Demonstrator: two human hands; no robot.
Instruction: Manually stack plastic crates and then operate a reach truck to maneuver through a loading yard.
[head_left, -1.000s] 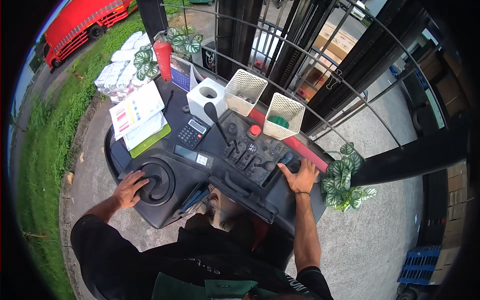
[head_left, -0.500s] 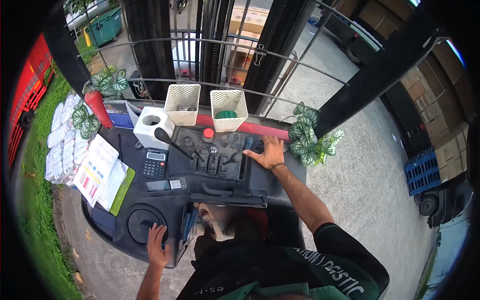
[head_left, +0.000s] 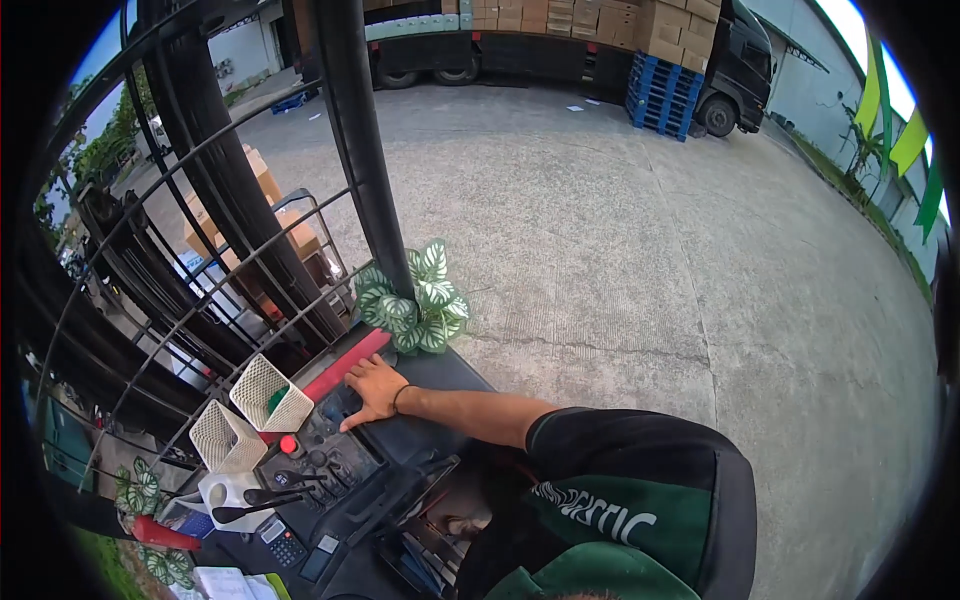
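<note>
My right hand [head_left: 376, 390] lies palm down on the black control console [head_left: 440, 400] of a lift truck, at the console's front right corner. Its thumb is apart from the fingers, so the hand is open, though what lies under the palm is hidden. A dark band circles the wrist. Left of the hand are a round red button [head_left: 289, 444] and several black levers [head_left: 268, 495]. Just beyond the fingers runs a red bar [head_left: 345, 367], beside a green and white leafy plant [head_left: 425, 312]. My left hand is out of the picture.
Two cream woven baskets [head_left: 225, 438], a white tissue box [head_left: 222, 492] and a calculator [head_left: 284, 540] sit on the console. A black mast [head_left: 225, 190] and wire guard stand ahead. Boxes and blue pallets [head_left: 662, 95] are by a parked truck [head_left: 738, 80] across the concrete.
My view has swung to the right, so the console now sits lower left and the truck fills the top. My left hand has left the picture. The right hand keeps its place on the console.
</note>
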